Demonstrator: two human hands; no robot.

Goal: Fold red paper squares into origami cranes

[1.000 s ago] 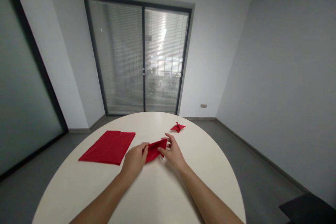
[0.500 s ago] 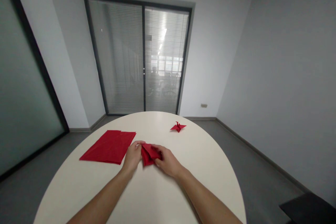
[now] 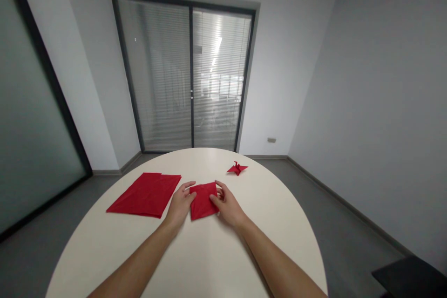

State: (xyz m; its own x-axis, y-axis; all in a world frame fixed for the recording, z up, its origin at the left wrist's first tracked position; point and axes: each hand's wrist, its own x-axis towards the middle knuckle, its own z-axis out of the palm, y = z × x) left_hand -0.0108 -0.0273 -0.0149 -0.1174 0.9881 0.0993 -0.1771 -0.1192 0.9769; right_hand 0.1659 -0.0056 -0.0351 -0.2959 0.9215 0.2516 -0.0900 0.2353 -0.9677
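A small folded red paper (image 3: 203, 199) lies flat on the round white table (image 3: 209, 260) between my hands. My left hand (image 3: 180, 205) rests on its left edge, fingers stretched out and pressing down. On the paper's right edge lies my right hand (image 3: 227, 205), its fingers flat on the sheet too. A stack of red paper sheets (image 3: 145, 194) lies to the left of my left hand. A finished red paper crane (image 3: 237, 168) stands farther back on the right.
The table's curved edge runs close behind the crane and the stack. Beyond it are grey floor, a glass door with blinds (image 3: 188, 77) and white walls. A dark object (image 3: 412, 274) sits at the lower right corner.
The red paper was held up and being folded between both hands; now it lies flat on the table with both hands pressing on its edges.
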